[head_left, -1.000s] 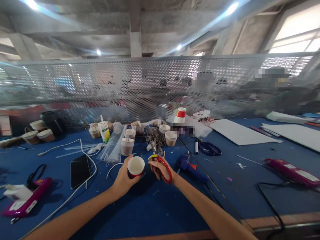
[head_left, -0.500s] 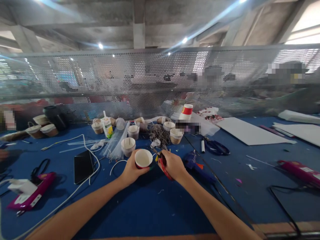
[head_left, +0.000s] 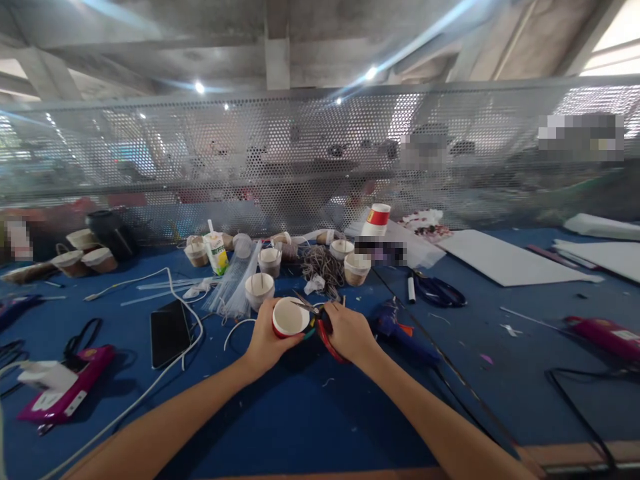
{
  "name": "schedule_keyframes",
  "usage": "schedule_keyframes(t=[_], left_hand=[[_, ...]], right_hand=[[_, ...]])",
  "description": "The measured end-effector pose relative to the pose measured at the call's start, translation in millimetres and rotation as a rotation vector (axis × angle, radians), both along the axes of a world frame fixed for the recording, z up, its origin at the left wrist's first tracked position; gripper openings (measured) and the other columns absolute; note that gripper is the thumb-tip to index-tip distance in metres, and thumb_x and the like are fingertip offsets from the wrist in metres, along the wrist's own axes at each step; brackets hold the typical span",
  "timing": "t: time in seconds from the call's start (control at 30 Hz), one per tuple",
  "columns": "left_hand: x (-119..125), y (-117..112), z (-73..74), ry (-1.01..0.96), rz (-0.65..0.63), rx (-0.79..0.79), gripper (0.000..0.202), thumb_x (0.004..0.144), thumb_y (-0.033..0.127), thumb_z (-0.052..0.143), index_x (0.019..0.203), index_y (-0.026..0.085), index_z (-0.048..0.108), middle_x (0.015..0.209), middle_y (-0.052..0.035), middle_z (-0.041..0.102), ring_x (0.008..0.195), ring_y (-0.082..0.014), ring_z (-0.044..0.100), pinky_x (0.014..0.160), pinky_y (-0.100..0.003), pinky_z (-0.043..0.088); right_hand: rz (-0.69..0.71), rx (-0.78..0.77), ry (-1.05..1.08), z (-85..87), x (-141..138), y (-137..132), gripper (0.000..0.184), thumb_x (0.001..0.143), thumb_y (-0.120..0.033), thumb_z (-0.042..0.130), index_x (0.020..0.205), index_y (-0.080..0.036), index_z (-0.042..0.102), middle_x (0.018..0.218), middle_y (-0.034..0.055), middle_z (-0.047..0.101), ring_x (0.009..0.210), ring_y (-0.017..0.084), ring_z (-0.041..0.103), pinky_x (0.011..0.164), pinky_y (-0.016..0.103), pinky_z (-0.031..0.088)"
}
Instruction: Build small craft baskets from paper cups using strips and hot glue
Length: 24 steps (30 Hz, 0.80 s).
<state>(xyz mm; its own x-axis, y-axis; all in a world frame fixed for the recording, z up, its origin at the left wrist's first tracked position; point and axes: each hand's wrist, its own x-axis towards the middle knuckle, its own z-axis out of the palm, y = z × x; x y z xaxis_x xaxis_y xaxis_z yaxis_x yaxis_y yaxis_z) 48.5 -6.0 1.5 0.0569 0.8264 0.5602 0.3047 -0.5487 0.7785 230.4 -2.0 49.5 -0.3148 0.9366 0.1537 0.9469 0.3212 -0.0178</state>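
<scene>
My left hand [head_left: 265,341] is wrapped round a small red paper cup [head_left: 289,318] with a white inside, held upright just above the blue table [head_left: 310,413]. My right hand [head_left: 350,331] grips red-handled scissors [head_left: 320,320]. Their blades point left and reach the cup's rim. The two hands are close together at the middle of the table.
Behind the hands stand several small paper cups [head_left: 259,288], a tangle of twine [head_left: 323,263] and clear sticks [head_left: 235,283]. A black phone [head_left: 167,323] and white cable lie left. A blue glue gun [head_left: 395,327] and dark scissors [head_left: 437,290] lie right. Pink glue guns [head_left: 65,390] sit at both sides.
The scissors turned from pointing up and away to pointing left at the cup's rim. Both hands drew closer together, and the cup tipped slightly toward the scissors.
</scene>
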Motion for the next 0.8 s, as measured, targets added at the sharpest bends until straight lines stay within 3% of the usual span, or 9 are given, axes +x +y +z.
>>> schedule_keyframes(t=[0.27,0.63,0.8], left_hand=[[-1.4,-3.9,-1.1,0.081,0.079,0.055,0.052,0.062,0.029,0.072,0.106,0.020,0.046,0.099,-0.0056,0.051,0.095,-0.0226,0.051,0.085,-0.039,0.040],[-0.8,-4.6,-1.4,0.113,0.043,0.051,0.056,0.063,0.032,0.072,0.109,0.020,0.042,0.102,-0.0064,0.048,0.097,-0.0227,0.049,0.086,-0.039,0.040],[-1.1,-5.3,-0.9,0.138,0.031,0.056,0.054,0.064,0.032,0.071,0.108,0.020,0.042,0.101,-0.0064,0.049,0.097,-0.0224,0.050,0.086,-0.039,0.041]], right_hand=[[-0.003,-0.042,-0.039,1.0,-1.4,-2.0,0.028,0.084,-0.029,0.040,0.103,-0.014,0.055,0.097,0.0115,0.065,0.084,0.023,0.063,0.064,0.027,0.041],[-0.057,-0.121,-0.088,2.1,-3.8,-1.0,0.026,0.088,-0.022,0.035,0.098,-0.014,0.057,0.088,0.0137,0.068,0.082,0.025,0.064,0.063,0.028,0.041],[0.012,-0.093,-0.065,1.3,-0.9,0.5,0.024,0.086,-0.019,0.038,0.101,-0.012,0.055,0.092,0.0135,0.066,0.082,0.023,0.063,0.066,0.027,0.041]])
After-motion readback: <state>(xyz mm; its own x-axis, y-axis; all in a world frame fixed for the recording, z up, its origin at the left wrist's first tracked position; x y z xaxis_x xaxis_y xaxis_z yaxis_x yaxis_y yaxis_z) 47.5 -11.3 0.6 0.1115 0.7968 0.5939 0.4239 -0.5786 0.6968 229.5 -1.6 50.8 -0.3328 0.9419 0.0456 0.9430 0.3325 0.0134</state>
